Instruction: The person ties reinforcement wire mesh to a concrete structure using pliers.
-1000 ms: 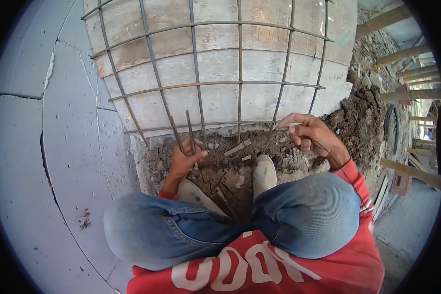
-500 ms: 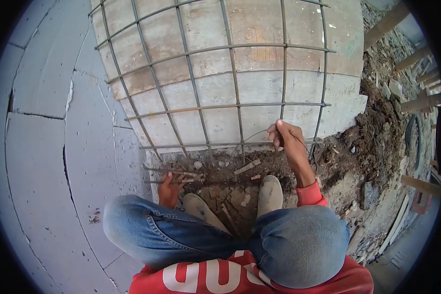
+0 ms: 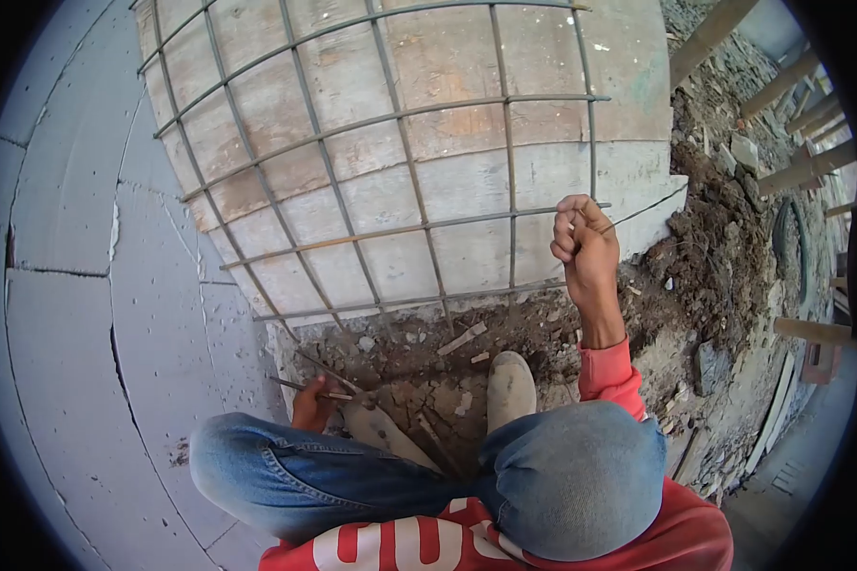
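Note:
My right hand [image 3: 588, 246] is raised beside the right edge of the rebar mesh [image 3: 419, 226], fingers pinched on a thin tie wire [image 3: 647, 206]. The wire sticks out to the right over the pale boards, and the fist covers part of a bar crossing. Low on the left, between the mesh's bottom edge and my knee, my left hand [image 3: 311, 404] is closed around a pair of pincers [image 3: 328, 371]. Their two long handles spread apart toward the left. The mesh stands in front of wooden panels [image 3: 562, 171], its lower bar ends near the soil.
Grey block wall [image 3: 57, 333] runs along the left side. Broken soil and rubble [image 3: 724, 276] lie at the right, with wooden poles [image 3: 809, 171] slanting in there. My shoes [image 3: 511, 390] rest on cracked dirt under the mesh. A brick-like block [image 3: 819, 364] sits far right.
My right hand has moved up and right, from below the mesh's lower crossing to its right edge; the wire now points right. The pincers have tilted. The mesh has shifted left in view.

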Motion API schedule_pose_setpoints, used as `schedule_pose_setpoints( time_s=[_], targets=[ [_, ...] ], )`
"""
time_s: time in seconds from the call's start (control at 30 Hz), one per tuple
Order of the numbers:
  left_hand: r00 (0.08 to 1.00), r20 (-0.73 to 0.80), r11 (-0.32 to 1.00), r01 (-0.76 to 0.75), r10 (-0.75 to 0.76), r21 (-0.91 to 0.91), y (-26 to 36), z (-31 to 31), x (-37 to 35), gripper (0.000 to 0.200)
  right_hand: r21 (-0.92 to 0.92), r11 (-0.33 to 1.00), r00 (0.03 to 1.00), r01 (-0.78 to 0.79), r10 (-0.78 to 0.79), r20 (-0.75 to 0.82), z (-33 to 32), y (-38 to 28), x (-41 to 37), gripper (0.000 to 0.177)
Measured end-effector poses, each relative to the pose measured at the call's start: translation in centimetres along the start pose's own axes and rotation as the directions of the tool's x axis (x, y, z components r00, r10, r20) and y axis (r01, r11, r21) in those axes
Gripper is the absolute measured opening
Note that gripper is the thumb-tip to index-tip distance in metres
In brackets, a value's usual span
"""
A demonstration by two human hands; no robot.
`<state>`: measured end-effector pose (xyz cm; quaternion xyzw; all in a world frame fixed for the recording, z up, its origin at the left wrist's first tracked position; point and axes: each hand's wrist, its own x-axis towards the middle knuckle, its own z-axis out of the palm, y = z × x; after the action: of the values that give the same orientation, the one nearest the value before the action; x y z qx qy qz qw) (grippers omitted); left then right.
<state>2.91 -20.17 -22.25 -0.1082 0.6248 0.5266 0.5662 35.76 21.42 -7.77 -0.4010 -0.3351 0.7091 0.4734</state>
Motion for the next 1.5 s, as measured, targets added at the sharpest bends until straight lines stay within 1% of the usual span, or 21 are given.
schedule_pose_setpoints(
  time_s=[0.03,0.07,0.1,0.13,0.27,0.37,0.4,0.53,0.63,0.67,0.7,0.83,0.9,0.93,1.0,1.1,1.27,1.33,1.4,1.47,1.5],
  targets=[
    [0.974,-0.222,0.945,0.113,-0.044,0.307,2.1,2.4,-1.4,0.036,-0.099,0.995,0.997,-0.005,0.012,0.073,-0.1,-0.9,-0.1,0.041],
    [0.978,-0.207,0.944,0.105,-0.040,0.313,3.7,3.2,-1.7,0.036,-0.199,0.980,0.989,-0.006,0.034,0.141,-0.2,-1.8,-0.2,0.043],
    [0.994,-0.109,0.755,0.072,0.000,0.652,5.2,3.3,-1.9,0.034,-0.334,0.943,0.989,-0.010,0.059,0.137,0.7,-2.1,-0.6,0.044],
    [1.000,-0.005,0.455,0.003,0.004,0.891,7.0,3.6,-2.4,0.032,-0.433,0.901,0.969,0.001,0.107,0.225,1.2,-2.1,-0.7,0.045],
    [0.864,0.478,0.507,-0.488,0.160,0.711,19.9,11.5,-6.7,0.037,-0.514,0.857,0.858,0.048,0.228,0.459,5.9,1.0,-2.1,0.040],
    [0.762,0.633,0.448,-0.618,0.139,0.646,26.9,19.1,-11.8,0.058,-0.521,0.852,0.803,0.056,0.272,0.531,9.4,2.4,-3.0,0.038],
    [0.705,0.699,0.389,-0.682,0.123,0.619,27.6,21.0,-12.7,0.063,-0.529,0.833,0.791,0.159,0.213,0.574,10.2,3.0,-3.2,0.035],
    [0.703,0.665,0.405,-0.701,0.253,0.587,28.2,27.7,-15.4,0.049,-0.527,0.758,0.756,0.383,0.070,0.651,11.6,4.0,-4.0,0.028],
    [0.605,0.635,0.597,-0.756,0.480,0.269,29.4,29.8,-15.1,0.031,-0.540,0.761,0.782,0.360,0.070,0.620,11.1,4.4,-4.2,0.025],
    [0.606,0.625,0.590,-0.760,0.492,0.272,29.5,30.4,-15.1,0.031,-0.520,0.783,0.801,0.342,0.046,0.597,10.6,4.4,-4.1,0.025],
    [0.592,0.621,0.546,-0.784,0.513,0.296,29.5,30.8,-14.8,0.030,-0.573,0.803,0.818,0.165,0.214,0.534,10.3,3.3,-4.1,0.025],
    [0.665,0.625,0.576,-0.719,0.409,0.390,27.9,32.3,-15.6,0.035,-0.585,0.793,0.870,0.171,0.157,0.468,8.5,1.9,-2.8,0.026],
    [0.704,0.656,0.676,-0.625,0.272,0.390,27.7,32.5,-16.0,0.041,-0.640,0.635,0.871,0.433,-0.113,0.478,7.7,0.7,-1.7,0.024],
    [0.698,0.657,0.678,-0.632,0.285,0.377,27.8,32.6,-16.1,0.041,-0.641,0.625,0.865,0.445,-0.115,0.489,7.3,-0.2,-1.1,0.024],
    [0.624,0.708,0.626,-0.707,0.330,0.331,28.1,33.2,-16.0,0.041,-0.770,0.358,0.849,0.528,-0.198,0.490,6.2,-2.3,0.0,0.022],
    [0.694,0.694,0.691,-0.598,0.191,0.406,28.6,34.7,-15.8,0.042,-0.854,0.149,0.856,0.499,-0.242,0.457,4.4,-5.4,1.3,0.024],
    [0.610,0.781,0.836,-0.492,0.133,0.242,28.6,35.6,-13.5,0.041,-0.907,-0.164,0.838,0.389,-0.347,0.422,3.3,-11.3,1.3,0.023],
    [0.633,0.765,0.874,-0.434,0.122,0.220,29.0,35.6,-12.9,0.042,-0.881,-0.317,0.795,0.351,-0.396,0.459,3.6,-13.0,0.8,0.021],
    [0.671,0.721,0.808,-0.517,0.175,0.284,28.3,36.0,-12.3,0.036,-0.866,-0.368,0.786,0.340,-0.394,0.476,4.0,-14.0,0.0,0.020],
    [0.572,0.792,0.389,-0.793,0.212,0.469,27.6,36.1,-10.9,0.030,-0.787,-0.408,0.722,0.463,-0.341,0.602,4.1,-14.7,-0.2,0.022],
    [0.551,0.799,0.223,-0.832,0.240,0.508,27.5,36.1,-10.7,0.027,-0.788,-0.408,0.726,0.460,-0.339,0.599,4.4,-15.7,-0.6,0.022]
  ],
)
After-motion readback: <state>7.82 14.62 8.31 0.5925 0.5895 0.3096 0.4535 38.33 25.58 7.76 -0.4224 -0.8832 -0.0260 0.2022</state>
